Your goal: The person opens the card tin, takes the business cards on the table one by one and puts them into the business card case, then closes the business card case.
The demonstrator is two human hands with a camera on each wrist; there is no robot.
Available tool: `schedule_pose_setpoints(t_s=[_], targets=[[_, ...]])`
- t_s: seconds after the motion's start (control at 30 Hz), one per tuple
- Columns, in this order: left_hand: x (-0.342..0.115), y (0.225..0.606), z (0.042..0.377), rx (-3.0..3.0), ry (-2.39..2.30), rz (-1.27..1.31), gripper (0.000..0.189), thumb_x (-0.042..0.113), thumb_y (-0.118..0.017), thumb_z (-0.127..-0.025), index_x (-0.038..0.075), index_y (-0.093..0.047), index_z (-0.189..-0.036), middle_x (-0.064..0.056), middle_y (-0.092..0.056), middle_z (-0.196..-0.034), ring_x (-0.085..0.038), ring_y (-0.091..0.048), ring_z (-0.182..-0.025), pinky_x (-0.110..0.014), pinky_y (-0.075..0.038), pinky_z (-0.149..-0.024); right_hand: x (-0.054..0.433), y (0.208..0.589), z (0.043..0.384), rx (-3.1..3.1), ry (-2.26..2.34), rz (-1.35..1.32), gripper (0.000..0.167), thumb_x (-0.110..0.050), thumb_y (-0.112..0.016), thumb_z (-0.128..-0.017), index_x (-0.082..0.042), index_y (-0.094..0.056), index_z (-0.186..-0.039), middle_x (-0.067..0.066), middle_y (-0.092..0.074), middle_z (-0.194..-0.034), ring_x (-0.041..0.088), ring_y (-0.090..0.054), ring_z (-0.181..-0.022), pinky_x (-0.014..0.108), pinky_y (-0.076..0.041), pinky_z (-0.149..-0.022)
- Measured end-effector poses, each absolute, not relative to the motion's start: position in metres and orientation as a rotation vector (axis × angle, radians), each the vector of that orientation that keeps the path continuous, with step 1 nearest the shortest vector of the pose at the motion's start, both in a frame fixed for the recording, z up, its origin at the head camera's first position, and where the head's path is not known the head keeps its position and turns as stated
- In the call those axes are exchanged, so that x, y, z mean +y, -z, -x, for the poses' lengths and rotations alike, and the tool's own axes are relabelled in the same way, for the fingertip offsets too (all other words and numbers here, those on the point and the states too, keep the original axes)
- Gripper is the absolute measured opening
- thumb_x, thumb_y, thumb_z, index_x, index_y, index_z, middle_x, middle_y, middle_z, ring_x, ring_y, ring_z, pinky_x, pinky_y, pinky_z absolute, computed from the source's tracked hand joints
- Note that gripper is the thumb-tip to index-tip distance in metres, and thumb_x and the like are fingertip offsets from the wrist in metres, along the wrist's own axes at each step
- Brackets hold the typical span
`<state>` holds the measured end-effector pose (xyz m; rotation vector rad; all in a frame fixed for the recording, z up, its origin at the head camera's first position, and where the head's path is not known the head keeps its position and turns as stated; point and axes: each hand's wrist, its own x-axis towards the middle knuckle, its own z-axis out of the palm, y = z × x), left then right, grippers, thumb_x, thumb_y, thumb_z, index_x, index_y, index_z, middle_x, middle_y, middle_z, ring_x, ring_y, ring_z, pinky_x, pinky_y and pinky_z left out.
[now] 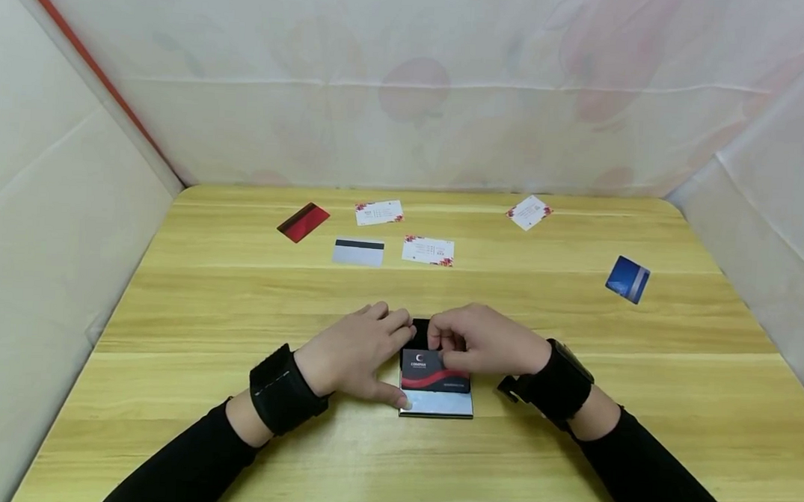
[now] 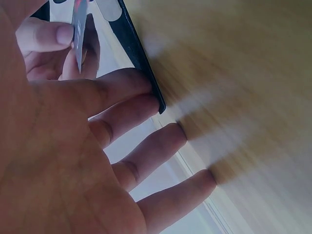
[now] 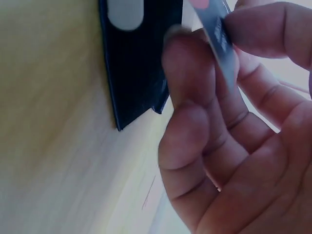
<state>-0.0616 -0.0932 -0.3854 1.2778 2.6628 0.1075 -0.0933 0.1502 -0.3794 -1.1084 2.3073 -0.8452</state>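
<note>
A dark grey business card (image 1: 424,366) with a red wave and white lettering is over a card case (image 1: 439,405). The case lies open, its black half away from the person and its silvery half toward them. Between thumb and fingers, my right hand (image 1: 489,341) pinches the card, which appears on edge in the right wrist view. My left hand (image 1: 353,351) rests along the case's left side, thumb on the near corner. In the left wrist view, two left fingertips touch the black edge (image 2: 141,58) while the other fingers are extended on the table.
Scattered toward the back of the wooden table (image 1: 238,296) are a red card (image 1: 303,223), a white striped card (image 1: 358,252) and white floral cards (image 1: 379,212). A blue card (image 1: 627,279) lies to the right. White cloth walls (image 1: 407,131) stand around the table.
</note>
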Motion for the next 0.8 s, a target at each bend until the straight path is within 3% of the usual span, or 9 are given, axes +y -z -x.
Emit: schedule_pose_setpoints(t_s=[0.8], targets=[[-0.0941, 0.3832, 0.0613, 2.669, -0.083, -1.296, 0.099, 0.083, -0.059, -0.075, 0.009, -0.053, -0.141, -0.003, -0.051, -0.133, -0.021, -0.048, -0.108, -0.039, -0.045, -0.099, 0.1413, 0.3873, 0.0850, 2.256, 0.694, 1.140, 0.014, -0.010, -0.069, -0.081, -0.023, -0.065, -0.085, -0.016, -0.057, -0.064, -0.002, -0.055, -0.058, 0.020, -0.047, -0.056]])
